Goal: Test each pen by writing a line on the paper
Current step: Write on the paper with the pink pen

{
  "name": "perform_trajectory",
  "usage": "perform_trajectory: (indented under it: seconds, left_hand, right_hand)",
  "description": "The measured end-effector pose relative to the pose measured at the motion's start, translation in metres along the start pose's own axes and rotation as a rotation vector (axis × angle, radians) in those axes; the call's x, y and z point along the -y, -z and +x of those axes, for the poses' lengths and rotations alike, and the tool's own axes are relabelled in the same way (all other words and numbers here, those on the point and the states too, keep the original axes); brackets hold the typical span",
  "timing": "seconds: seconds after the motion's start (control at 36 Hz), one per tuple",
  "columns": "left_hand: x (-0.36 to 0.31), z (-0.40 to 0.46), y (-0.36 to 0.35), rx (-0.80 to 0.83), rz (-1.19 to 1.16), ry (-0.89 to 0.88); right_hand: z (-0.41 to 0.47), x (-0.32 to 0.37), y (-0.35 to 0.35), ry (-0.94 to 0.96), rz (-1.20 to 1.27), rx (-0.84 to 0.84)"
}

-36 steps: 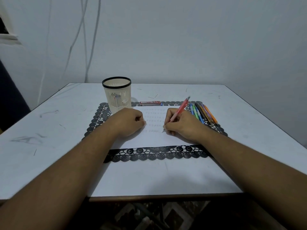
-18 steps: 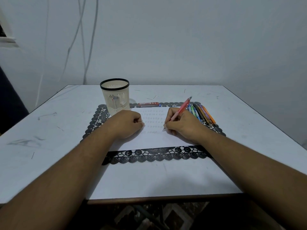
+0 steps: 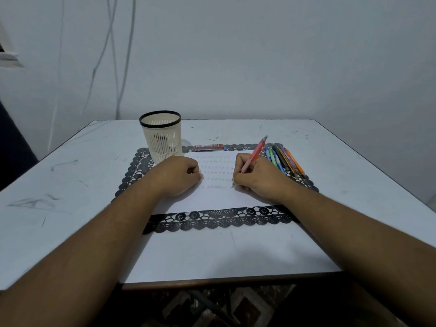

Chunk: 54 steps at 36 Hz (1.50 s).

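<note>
A white sheet of paper point(image 3: 219, 197) lies on a black lace placemat point(image 3: 212, 220) and carries several rows of small scribbles. My right hand point(image 3: 257, 180) grips a pink-red pen point(image 3: 256, 153), its tip touching the paper at the right end of the lowest row. My left hand point(image 3: 177, 178) rests on the paper's left side as a curled fist with nothing in it. Several coloured pens point(image 3: 283, 160) lie side by side on the mat just right of my right hand.
A cream mesh pen cup with a black rim point(image 3: 161, 135) stands at the mat's far left corner, a few pens inside. A small red box point(image 3: 208, 147) lies beyond the paper. The white table point(image 3: 70, 185) ends at a near edge below my forearms.
The pen tip has stayed at the lowest row of scribbles, shifting slightly. My left hand holds its place on the paper. The camera tilted a little.
</note>
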<state>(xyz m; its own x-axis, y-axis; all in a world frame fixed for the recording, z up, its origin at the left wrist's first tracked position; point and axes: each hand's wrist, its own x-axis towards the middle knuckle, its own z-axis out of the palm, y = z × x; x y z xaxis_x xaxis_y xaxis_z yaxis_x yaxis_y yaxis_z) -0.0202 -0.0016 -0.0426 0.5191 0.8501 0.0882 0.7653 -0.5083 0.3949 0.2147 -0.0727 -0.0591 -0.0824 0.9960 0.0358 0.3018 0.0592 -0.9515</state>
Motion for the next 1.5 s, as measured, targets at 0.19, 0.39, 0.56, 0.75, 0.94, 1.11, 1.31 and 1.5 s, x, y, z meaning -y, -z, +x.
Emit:
perform_trajectory:
  seconds: [0.19,0.39,0.56,0.75,0.94,1.11,1.31,1.5]
  left_hand:
    - [-0.0006,-0.0004,0.0007,-0.001,0.003,-0.006]
    - [-0.0008,-0.0009,0.0001,0.004,0.001,-0.001]
    - [-0.0001,-0.0008,-0.0003,-0.003,-0.010,0.007]
    - [0.0000,-0.0006,-0.0003,0.002,-0.020,0.010]
    - [0.0007,0.0001,-0.0007,-0.002,-0.013,0.008]
    - [-0.0005,-0.0003,-0.0013,-0.002,-0.019,0.004]
    - [0.0000,0.0002,-0.0007,0.002,0.005,0.001]
    - [-0.0001,0.0008,-0.0015,-0.002,-0.004,-0.001]
  right_hand:
    - [-0.0012,0.0028,-0.0018,0.006,-0.039,0.002]
    - [-0.0025,0.0018,-0.0013,0.005,-0.055,-0.025]
    - [-0.0039,0.0022,0.0015,0.001,0.023,0.009]
    - [-0.0038,-0.0010,0.0067,0.004,0.010,-0.029]
    - [-0.0048,0.0018,0.0041,0.000,-0.039,-0.054]
    - [-0.0061,0.0026,0.0036,0.005,-0.069,-0.071]
    - [-0.0086,0.0056,0.0026,0.030,-0.137,-0.055]
    - [-0.0090,0.0066,0.0035,0.028,-0.166,-0.104]
